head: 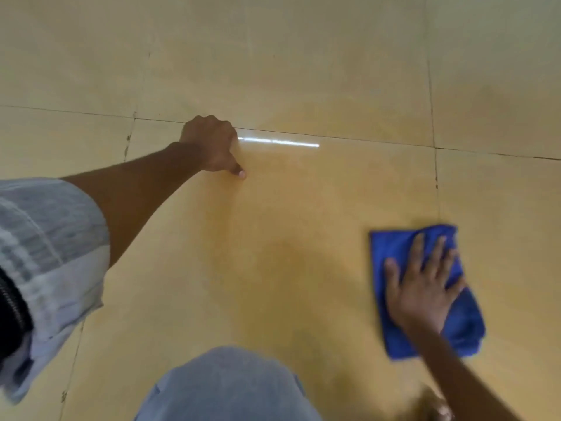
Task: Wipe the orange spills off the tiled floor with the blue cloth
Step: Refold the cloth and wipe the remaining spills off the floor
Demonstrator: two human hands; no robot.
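Observation:
A folded blue cloth (pixel 391 253) lies flat on the tiled floor (pixel 303 71) at the lower right. My right hand (pixel 425 284) presses down on it with straight, spread fingers. My left hand (pixel 212 144) is a fist resting on the floor at centre left, knuckles on a tile joint and thumb tip touching the tile. A faint orange smear (pixel 288 226) tints the shiny tile between the two hands. The picture is blurred, so the smear's edges are unclear.
My bent knee in grey trousers (pixel 224 387) fills the bottom centre. A rolled-up pale sleeve (pixel 51 253) covers my left upper arm. Dark tile joints run across and down the floor. A bright strip of reflected light (pixel 279 142) lies right of my left fist.

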